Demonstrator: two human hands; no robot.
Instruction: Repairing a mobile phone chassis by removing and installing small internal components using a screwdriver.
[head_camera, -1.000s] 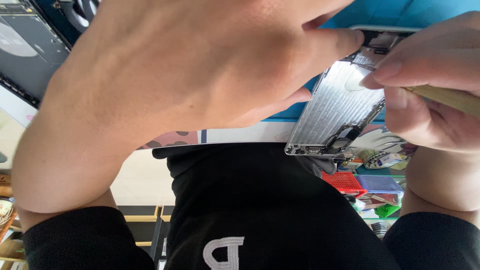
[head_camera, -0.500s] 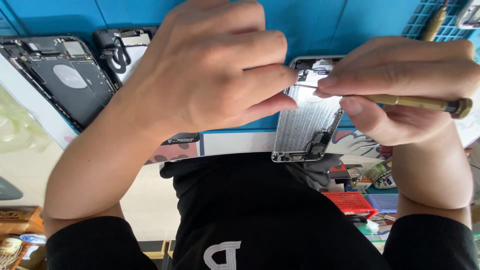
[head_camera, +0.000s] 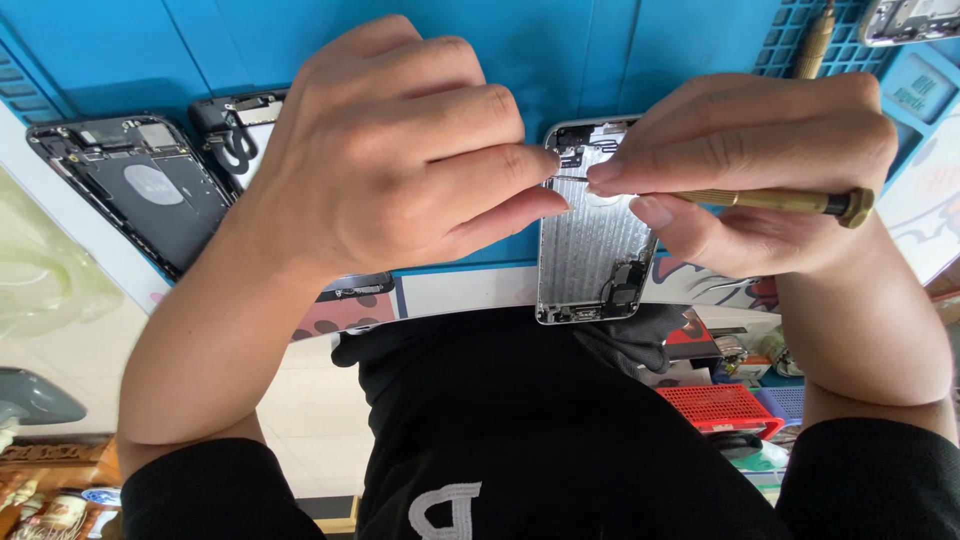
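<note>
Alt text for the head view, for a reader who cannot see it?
Two bare hands work on an opened silver phone shell over a blue mat: the right hand holds a brass screwdriver, the left hand steadies the shell.

The person wears a black top (head_camera: 560, 440) with short black sleeves and a white marking.

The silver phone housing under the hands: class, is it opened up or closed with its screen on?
Opened up. The silver phone housing shows its bare ribbed metal inside and small dark parts, no screen over it; the screwdriver tip reaches in.
</note>
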